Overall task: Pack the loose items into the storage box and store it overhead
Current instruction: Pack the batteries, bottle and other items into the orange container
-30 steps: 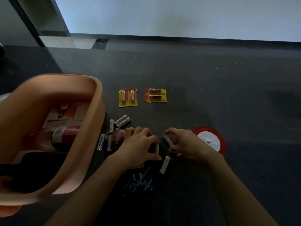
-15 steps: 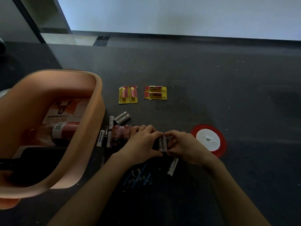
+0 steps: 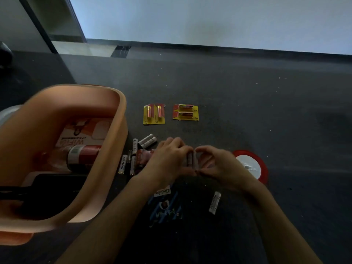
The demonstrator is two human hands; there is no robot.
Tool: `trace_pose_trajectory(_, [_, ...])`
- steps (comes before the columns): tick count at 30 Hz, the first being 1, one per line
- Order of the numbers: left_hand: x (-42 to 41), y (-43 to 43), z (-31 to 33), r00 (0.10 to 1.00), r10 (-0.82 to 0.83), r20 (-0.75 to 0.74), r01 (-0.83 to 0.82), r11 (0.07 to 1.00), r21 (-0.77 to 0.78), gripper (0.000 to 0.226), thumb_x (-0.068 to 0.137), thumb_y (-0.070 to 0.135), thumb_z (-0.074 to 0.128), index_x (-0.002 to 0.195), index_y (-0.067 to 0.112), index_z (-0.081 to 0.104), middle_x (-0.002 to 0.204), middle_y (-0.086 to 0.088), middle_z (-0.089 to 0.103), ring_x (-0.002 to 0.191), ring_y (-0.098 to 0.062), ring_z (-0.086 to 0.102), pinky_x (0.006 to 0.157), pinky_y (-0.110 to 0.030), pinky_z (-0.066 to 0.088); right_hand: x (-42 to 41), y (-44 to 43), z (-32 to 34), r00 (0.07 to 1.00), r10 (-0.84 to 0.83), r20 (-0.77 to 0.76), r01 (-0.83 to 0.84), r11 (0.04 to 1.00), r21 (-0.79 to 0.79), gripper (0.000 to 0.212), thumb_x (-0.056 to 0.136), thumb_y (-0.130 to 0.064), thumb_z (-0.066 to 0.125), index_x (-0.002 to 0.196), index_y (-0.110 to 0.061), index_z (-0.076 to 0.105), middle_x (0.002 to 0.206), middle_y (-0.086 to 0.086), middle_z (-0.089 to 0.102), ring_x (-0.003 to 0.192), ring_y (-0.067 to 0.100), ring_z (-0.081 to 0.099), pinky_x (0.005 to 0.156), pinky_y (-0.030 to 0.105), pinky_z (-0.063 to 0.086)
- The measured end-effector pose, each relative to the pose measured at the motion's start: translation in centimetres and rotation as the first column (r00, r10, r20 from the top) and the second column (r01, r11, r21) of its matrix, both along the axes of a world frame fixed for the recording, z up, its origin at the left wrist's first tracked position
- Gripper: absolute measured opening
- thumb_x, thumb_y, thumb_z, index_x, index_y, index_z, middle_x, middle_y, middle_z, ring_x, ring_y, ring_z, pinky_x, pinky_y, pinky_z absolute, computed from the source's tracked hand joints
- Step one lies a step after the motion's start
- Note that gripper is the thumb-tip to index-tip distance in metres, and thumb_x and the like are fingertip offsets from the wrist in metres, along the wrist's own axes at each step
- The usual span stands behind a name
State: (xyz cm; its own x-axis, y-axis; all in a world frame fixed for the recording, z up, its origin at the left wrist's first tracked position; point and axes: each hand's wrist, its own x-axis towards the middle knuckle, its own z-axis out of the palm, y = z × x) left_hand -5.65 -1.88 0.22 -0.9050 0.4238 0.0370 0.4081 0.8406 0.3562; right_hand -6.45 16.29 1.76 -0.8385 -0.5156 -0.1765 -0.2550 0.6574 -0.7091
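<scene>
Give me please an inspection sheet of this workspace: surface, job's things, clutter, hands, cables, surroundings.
Surface: dark carpet floor, pale specks on it.
Job's things: orange box at left, holding a bottle; two yellow battery packs beyond the hands; loose batteries beside the box; lone battery beside the right forearm; red tape roll; blue packet.
Clutter: nothing seen.
Hands: left hand and right hand together pinch held batteries.
Cables: nothing seen.
Surroundings: pale wall, dark baseboard.
</scene>
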Motion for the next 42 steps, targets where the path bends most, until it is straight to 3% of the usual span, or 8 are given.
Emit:
trace_pose_trajectory(9, [0.8,-8.8,11.1,0.973,0.112,-0.201,-0.104,0.993,0.049,0.055,0.069,0.046,0.069,0.116,0.021,0.058,0.100,0.004,0.048,0.094,-0.009,0.039,0.078,-0.026,0.031,-0.8,-8.6,9.8,0.961,0.068,-0.267,-0.101,0.989,-0.111,0.057,0.068,-0.028,0.074,0.120,-0.021,0.051,0.084,-0.021,0.056,0.082,-0.007,0.059,0.072,0.004,0.045])
trace_pose_trajectory(14, [2.3,-17.3,12.2,0.952,0.198,-0.235,-0.197,0.980,0.029,0.050,0.069,0.049,0.069,0.111,0.025,0.059,0.111,0.003,0.054,0.099,-0.001,0.034,0.081,-0.021,0.029,-0.9,-16.9,10.5,0.935,0.159,-0.317,-0.202,0.973,-0.107,0.054,0.072,-0.024,0.073,0.121,-0.020,0.051,0.087,-0.021,0.055,0.077,-0.010,0.056,0.069,0.000,0.042])
trace_pose_trajectory(18, [3.4,-22.8,10.6,0.962,0.240,-0.131,-0.239,0.971,0.021,0.051,0.069,0.050,0.070,0.115,0.030,0.058,0.104,0.011,0.048,0.102,-0.004,0.037,0.087,-0.029,0.031,-0.6,-22.4,8.6,0.917,0.207,-0.341,-0.232,0.972,-0.033,0.055,0.073,-0.025,0.072,0.123,-0.016,0.051,0.108,-0.003,0.060,0.087,0.000,0.053,0.068,0.002,0.043])
trace_pose_trajectory(22, [4.0,-27.0,8.1,0.971,0.238,-0.033,-0.238,0.971,-0.005,0.056,0.069,0.045,0.073,0.120,0.031,0.054,0.108,0.011,0.049,0.097,-0.005,0.041,0.080,-0.021,0.030,-0.7,-27.0,6.4,0.931,0.238,-0.277,-0.229,0.971,0.064,0.058,0.073,-0.029,0.072,0.126,-0.024,0.049,0.109,-0.004,0.050,0.095,0.006,0.046,0.072,0.011,0.040])
trace_pose_trajectory(25, [2.8,-28.6,6.7,0.975,0.224,0.004,-0.224,0.975,0.009,0.057,0.071,0.045,0.072,0.123,0.028,0.052,0.114,0.007,0.050,0.100,-0.005,0.040,0.084,-0.023,0.033,-0.9,-28.2,5.4,0.945,0.190,-0.266,-0.144,0.973,0.183,0.058,0.075,-0.037,0.069,0.128,-0.031,0.044,0.118,-0.002,0.047,0.106,0.013,0.043,0.094,0.031,0.034])
trace_pose_trajectory(31, [-1.8,-26.1,5.9,1.000,-0.008,-0.026,0.007,1.000,-0.017,0.053,0.076,0.042,0.066,0.124,0.024,0.049,0.115,0.002,0.054,0.104,-0.015,0.047,0.088,-0.029,0.034,-0.7,-26.1,5.4,0.867,0.079,-0.492,0.174,0.877,0.447,0.056,0.073,-0.054,0.062,0.124,-0.039,0.046,0.139,0.001,0.034,0.133,0.024,0.015,0.105,0.055,-0.007])
trace_pose_trajectory(35, [-4.0,-23.9,5.2,0.993,-0.115,-0.010,0.113,0.986,-0.120,0.052,0.078,0.045,0.064,0.122,0.023,0.048,0.113,0.002,0.055,0.103,-0.016,0.047,0.088,-0.031,0.033,-1.4,-25.0,5.4,0.907,0.005,-0.422,0.247,0.805,0.540,0.059,0.069,-0.060,0.063,0.122,-0.042,0.045,0.147,0.001,0.018,0.135,0.026,0.001,0.104,0.062,-0.006])
trace_pose_trajectory(42, [-4.8,-21.9,4.7,0.993,-0.117,-0.025,0.116,0.992,-0.051,0.048,0.080,0.042,0.064,0.120,0.021,0.047,0.116,0.000,0.058,0.104,-0.018,0.050,0.087,-0.033,0.036,-1.8,-24.4,4.8,0.926,-0.118,-0.358,0.269,0.873,0.407,0.055,0.075,-0.038,0.067,0.125,-0.031,0.045,0.148,0.000,0.010,0.135,0.028,0.000,0.108,0.061,0.004])
